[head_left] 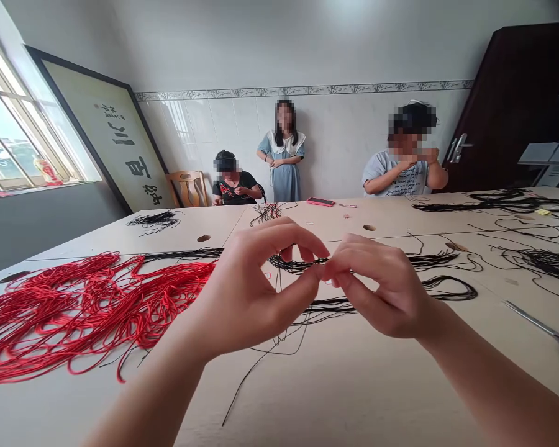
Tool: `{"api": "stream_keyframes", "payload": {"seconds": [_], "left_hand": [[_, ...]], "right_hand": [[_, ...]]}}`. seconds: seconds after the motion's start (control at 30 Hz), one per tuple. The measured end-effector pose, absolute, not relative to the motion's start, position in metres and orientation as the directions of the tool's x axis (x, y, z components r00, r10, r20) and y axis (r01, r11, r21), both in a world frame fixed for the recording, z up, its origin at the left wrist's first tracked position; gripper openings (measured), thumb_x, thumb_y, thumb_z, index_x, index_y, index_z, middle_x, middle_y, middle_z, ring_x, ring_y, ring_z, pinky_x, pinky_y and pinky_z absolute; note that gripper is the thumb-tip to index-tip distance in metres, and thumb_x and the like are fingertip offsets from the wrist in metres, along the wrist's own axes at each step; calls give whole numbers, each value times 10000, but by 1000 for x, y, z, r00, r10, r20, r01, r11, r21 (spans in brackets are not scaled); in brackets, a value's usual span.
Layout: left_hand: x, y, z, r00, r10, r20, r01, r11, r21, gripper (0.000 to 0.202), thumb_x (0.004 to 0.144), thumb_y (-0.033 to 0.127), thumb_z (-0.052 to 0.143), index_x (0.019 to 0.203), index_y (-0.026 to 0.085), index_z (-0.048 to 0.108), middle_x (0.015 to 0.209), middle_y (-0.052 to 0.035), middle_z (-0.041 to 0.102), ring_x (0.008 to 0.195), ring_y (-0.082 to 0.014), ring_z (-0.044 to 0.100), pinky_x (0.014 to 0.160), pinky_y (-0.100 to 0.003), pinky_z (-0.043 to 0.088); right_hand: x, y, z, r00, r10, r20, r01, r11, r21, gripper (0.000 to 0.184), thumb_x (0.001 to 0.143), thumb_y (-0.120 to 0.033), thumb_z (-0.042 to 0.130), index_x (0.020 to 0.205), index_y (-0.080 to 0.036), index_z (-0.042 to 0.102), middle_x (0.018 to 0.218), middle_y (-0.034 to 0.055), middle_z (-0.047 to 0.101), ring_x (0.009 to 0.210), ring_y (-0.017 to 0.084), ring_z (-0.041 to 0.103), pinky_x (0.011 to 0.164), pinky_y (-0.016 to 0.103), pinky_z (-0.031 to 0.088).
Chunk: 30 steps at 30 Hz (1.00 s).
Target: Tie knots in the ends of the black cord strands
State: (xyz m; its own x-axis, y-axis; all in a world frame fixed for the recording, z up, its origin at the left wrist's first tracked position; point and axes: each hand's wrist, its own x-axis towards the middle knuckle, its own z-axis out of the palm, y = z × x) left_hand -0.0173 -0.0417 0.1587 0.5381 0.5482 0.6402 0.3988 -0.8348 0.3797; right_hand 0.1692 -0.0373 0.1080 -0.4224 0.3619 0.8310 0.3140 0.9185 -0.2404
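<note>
My left hand and my right hand meet above the middle of the table, fingertips touching. Each one pinches with thumb and fingers at a thin black cord; the pinched part is hidden between the fingertips. Loose strands dangle below the left hand, and one end trails down onto the tabletop. Behind and beneath the hands lie bundles of black cord. To the left of my left hand spreads a large tangled heap of red cord.
Scissors lie at the right. More black cord covers the table's right side, and a small pile sits far left. A phone in a pink case rests at the far edge. Two people sit opposite; another stands by the wall.
</note>
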Motion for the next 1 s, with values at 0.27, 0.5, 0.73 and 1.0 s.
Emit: {"api": "stream_keyframes", "payload": {"seconds": [0.27,0.5,0.73,1.0], "left_hand": [[-14,-42,156,568,523,636,437,-846,307,124,751,147,563,834,204,637,794,-11,616,727,-139,549,672,-279,458],[-11,-36,152,542,517,663,455,-843,286,92,752,172,568,798,192,645,744,-14,618,688,-140,545,674,-290,447],[-9,-34,149,519,515,682,480,-836,267,89,743,173,570,751,196,655,705,-9,626,665,-138,547,687,-292,451],[-7,-29,143,517,495,698,531,-825,193,96,749,189,558,735,201,652,704,-6,650,670,-140,565,736,-313,450]], "right_hand": [[168,-38,108,-439,384,812,344,907,-243,151,772,-25,441,786,-151,523,673,1,527,655,110,454,607,262,384],[167,-39,107,-437,431,789,398,880,-259,124,811,-70,416,760,-154,492,643,6,496,630,124,421,570,272,360],[167,-38,108,-454,451,768,461,857,-231,122,806,-89,414,724,-164,465,618,11,485,597,131,409,530,274,326],[168,-36,108,-471,494,731,543,815,-201,146,809,-122,409,676,-169,443,594,10,458,576,129,386,527,270,321]]}}
